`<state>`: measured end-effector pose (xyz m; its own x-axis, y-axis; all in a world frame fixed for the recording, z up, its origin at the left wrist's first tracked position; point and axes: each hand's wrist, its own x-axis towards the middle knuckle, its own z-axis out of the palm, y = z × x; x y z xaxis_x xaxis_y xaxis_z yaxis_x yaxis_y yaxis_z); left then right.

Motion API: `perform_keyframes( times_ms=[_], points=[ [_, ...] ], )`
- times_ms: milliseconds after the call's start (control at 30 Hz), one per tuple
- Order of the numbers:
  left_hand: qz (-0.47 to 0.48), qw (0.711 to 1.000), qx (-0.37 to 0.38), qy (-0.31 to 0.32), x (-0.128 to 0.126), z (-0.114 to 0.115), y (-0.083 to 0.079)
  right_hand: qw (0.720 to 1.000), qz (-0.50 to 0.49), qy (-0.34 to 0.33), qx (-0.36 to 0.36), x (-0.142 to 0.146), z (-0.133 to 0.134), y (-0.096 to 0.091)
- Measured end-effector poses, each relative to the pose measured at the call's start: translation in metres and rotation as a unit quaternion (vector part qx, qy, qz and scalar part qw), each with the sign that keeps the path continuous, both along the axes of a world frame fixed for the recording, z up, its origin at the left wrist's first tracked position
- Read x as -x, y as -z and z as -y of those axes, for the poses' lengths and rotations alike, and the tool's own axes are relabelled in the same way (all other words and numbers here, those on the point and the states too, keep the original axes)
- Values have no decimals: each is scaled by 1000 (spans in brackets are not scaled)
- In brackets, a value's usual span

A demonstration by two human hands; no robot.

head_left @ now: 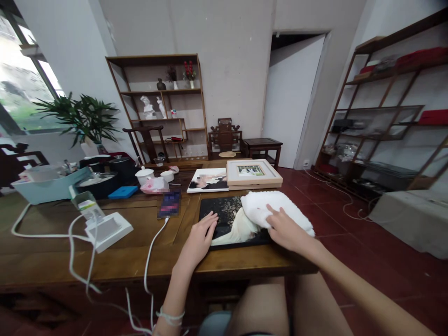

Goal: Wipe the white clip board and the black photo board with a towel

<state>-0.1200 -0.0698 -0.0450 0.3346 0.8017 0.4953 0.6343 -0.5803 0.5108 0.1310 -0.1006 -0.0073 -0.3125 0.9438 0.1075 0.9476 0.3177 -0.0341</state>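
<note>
A dark picture panel (pixel 224 210) with a white figure on it lies flat at the near edge of the wooden table (pixel 105 252). My left hand (pixel 201 235) rests flat on its left side, fingers spread and open. My right hand (pixel 285 228) presses down on a folded white cloth (pixel 269 207) that covers the panel's right part; the fingers lie over the cloth.
Behind the panel lie a light wooden framed picture (pixel 254 172) and an unframed print (pixel 208 179). A phone (pixel 170 204) on a white cable, a white charger block (pixel 108 228), a pink tissue pack (pixel 154 185), cups and a tea tray fill the left. Shelves stand at back and right.
</note>
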Motion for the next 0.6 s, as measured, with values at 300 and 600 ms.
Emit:
perform_keyframes(
  times_ms=[300,600],
  points=[
    [2,1000,-5,3,0,-2,2,995,-41,-60,75,-5,72,-9],
    [-2,1000,-3,11,1,-2,1,999,3,34,26,-19,-33,-15]
  ],
)
